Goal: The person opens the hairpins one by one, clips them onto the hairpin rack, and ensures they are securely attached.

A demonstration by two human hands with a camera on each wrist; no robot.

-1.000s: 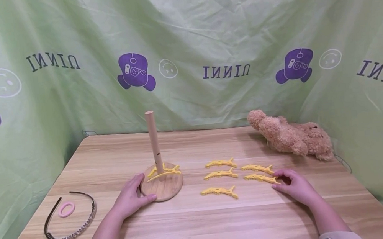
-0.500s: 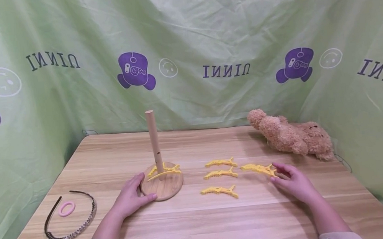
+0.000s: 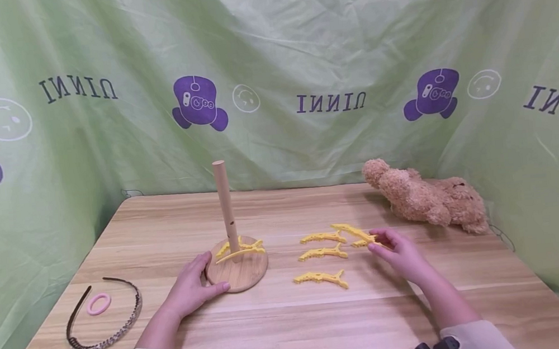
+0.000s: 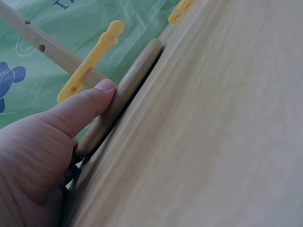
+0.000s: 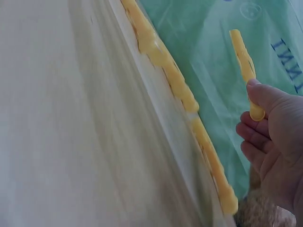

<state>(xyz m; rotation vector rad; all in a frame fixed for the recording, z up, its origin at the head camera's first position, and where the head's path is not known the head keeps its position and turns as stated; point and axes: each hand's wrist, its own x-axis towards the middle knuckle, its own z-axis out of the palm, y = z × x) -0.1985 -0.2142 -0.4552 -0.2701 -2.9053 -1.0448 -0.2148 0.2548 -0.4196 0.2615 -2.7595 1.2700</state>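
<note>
Yellow clip [image 5: 245, 64] is pinched at its forked end between the thumb and fingers of the right hand [image 3: 400, 253]; the right-wrist view shows it lifted off the worktop [image 3: 295, 336], and in the head view its free end points far and left. The hands are well apart from each other. Left of centre, the left hand [image 3: 193, 284] holds the left and near edge of the wooden stand's round base [image 3: 243, 280], thumb on the rim nearest the person, fingers round the left side. An upright pole [image 3: 224, 202] rises from that base. Around the pole's foot, yellow plastic [image 3: 248, 250] shows both in front of and behind the wood; I cannot tell whether this is one clip or two.

Between the hands, three loose clips [image 3: 321, 253] lie in a column from far to near, all turned roughly the same way. Another clip [image 3: 362, 242] lies just right of them, partly hidden by the held one.

On the near left, a dark headband [image 3: 105, 344] with a beaded stretch curves around a pink ring [image 3: 103, 311]. At the far right lies a brown plush toy [image 3: 425, 197]. Pale green cloth [image 3: 267, 46] with purple prints stands behind and on both sides.
</note>
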